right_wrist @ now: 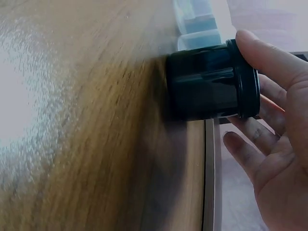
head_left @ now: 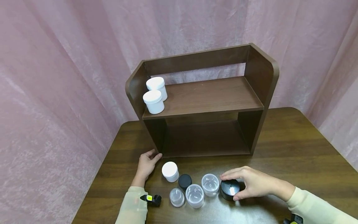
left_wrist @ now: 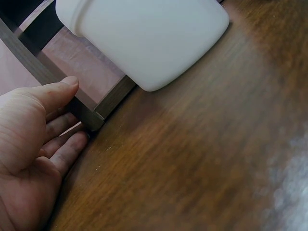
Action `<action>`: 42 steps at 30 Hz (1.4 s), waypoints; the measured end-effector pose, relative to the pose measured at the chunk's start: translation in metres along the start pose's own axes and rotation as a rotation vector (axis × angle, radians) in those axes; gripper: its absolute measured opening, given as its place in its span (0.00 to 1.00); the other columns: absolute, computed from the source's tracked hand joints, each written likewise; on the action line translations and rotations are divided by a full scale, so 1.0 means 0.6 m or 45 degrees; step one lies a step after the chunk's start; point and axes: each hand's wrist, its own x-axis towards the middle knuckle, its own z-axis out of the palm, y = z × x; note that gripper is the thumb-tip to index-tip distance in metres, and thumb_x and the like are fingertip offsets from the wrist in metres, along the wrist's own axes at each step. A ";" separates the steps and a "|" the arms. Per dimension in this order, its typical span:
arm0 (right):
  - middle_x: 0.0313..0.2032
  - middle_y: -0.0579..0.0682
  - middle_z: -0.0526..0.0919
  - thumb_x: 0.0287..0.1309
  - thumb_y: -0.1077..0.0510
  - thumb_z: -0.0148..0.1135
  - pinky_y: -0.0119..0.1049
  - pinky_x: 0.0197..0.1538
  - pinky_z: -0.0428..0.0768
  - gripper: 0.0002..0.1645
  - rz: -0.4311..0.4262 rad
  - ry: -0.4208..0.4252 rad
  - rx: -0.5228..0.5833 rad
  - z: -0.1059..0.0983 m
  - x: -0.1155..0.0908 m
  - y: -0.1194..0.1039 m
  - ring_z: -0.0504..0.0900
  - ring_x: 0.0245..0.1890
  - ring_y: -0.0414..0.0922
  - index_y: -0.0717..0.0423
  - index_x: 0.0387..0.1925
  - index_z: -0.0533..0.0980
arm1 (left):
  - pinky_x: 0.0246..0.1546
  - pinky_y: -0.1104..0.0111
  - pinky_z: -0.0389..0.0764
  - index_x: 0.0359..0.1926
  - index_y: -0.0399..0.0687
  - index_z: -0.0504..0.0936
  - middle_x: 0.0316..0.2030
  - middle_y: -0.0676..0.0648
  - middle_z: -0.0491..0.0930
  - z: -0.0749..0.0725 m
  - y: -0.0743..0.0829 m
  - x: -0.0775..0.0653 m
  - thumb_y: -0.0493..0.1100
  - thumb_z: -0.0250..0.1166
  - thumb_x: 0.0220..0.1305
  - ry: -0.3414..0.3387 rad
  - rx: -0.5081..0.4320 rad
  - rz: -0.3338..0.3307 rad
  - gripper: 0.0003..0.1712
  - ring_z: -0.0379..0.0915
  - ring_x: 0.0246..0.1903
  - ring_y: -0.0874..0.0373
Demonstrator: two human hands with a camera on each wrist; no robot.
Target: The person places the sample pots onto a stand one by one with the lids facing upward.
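Note:
My left hand (head_left: pixel 146 162) is at the lower left corner of a brown two-tier shelf (head_left: pixel 207 96). In the left wrist view its thumb and fingers (left_wrist: pixel 69 149) hold the upright side panel's edge (left_wrist: pixel 86 115). A white lidded jar (head_left: pixel 170 171) stands just right of that hand. My right hand (head_left: pixel 250 182) grips a black lidded jar (head_left: pixel 230 189) around its lid, thumb on the near side, fingers on the far side. In the right wrist view the black jar (right_wrist: pixel 207 82) stands upright on the table.
Left of the black jar stand clear jars (head_left: pixel 210 184), (head_left: pixel 195 196), a smaller clear jar (head_left: pixel 177 197) and a small black-topped container (head_left: pixel 185 181). Two white jars (head_left: pixel 153 102) stand at the upper tier's left end. A pink curtain (head_left: pixel 195 28) hangs behind the wooden table (head_left: pixel 288 143).

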 end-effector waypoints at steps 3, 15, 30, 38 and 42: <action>0.54 0.47 0.80 0.44 0.52 0.77 0.36 0.52 0.79 0.36 0.033 0.016 -0.018 -0.002 -0.001 0.001 0.79 0.53 0.43 0.55 0.57 0.76 | 0.55 0.53 0.73 0.60 0.29 0.72 0.60 0.31 0.70 -0.001 0.001 0.001 0.49 0.69 0.60 -0.007 0.003 0.005 0.35 0.67 0.60 0.41; 0.55 0.48 0.80 0.44 0.51 0.77 0.18 0.57 0.67 0.35 0.086 0.132 -0.121 -0.004 -0.005 0.017 0.79 0.53 0.45 0.50 0.57 0.77 | 0.55 0.53 0.73 0.59 0.27 0.72 0.59 0.31 0.71 0.001 -0.004 0.000 0.48 0.69 0.60 0.004 0.020 0.025 0.34 0.68 0.59 0.41; 0.52 0.51 0.81 0.47 0.54 0.75 0.18 0.62 0.60 0.25 -0.026 0.321 -0.284 0.004 0.002 0.031 0.78 0.53 0.50 0.55 0.48 0.81 | 0.55 0.52 0.73 0.59 0.28 0.73 0.58 0.32 0.72 -0.001 -0.006 0.001 0.48 0.69 0.60 0.014 0.044 0.043 0.33 0.69 0.59 0.41; 0.52 0.52 0.81 0.48 0.55 0.75 0.19 0.62 0.61 0.23 -0.006 0.351 -0.273 0.009 -0.001 0.033 0.78 0.53 0.50 0.54 0.48 0.82 | 0.54 0.52 0.74 0.58 0.28 0.73 0.58 0.32 0.73 -0.001 -0.008 0.000 0.47 0.69 0.60 0.018 0.053 0.027 0.33 0.69 0.58 0.41; 0.52 0.52 0.81 0.43 0.57 0.77 0.20 0.62 0.61 0.26 -0.005 0.335 -0.267 0.007 -0.004 0.038 0.77 0.53 0.51 0.54 0.48 0.82 | 0.54 0.52 0.74 0.59 0.28 0.73 0.58 0.32 0.72 0.000 -0.004 0.002 0.48 0.69 0.60 0.014 0.048 0.033 0.34 0.69 0.58 0.41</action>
